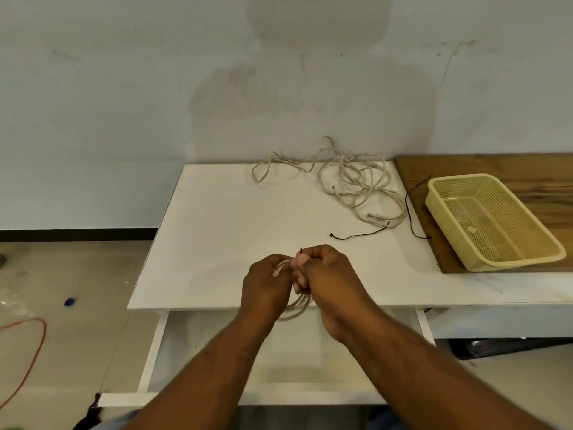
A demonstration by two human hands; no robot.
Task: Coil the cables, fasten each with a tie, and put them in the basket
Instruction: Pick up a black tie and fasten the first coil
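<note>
Both hands meet over the front edge of the white table. My left hand grips a coiled beige cable, whose loops hang below the fingers and whose plug end sticks out by the thumb. My right hand is closed on the same coil and pinches a thin black tie whose tip pokes up above the knuckles. A tangled beige cable lies loose at the table's back. Two black ties lie near it. The yellow mesh basket stands empty at the right.
The basket rests on a brown wooden board at the right, set on the table. An open white drawer extends under my arms. An orange cord and a blue scrap lie on the floor at the left.
</note>
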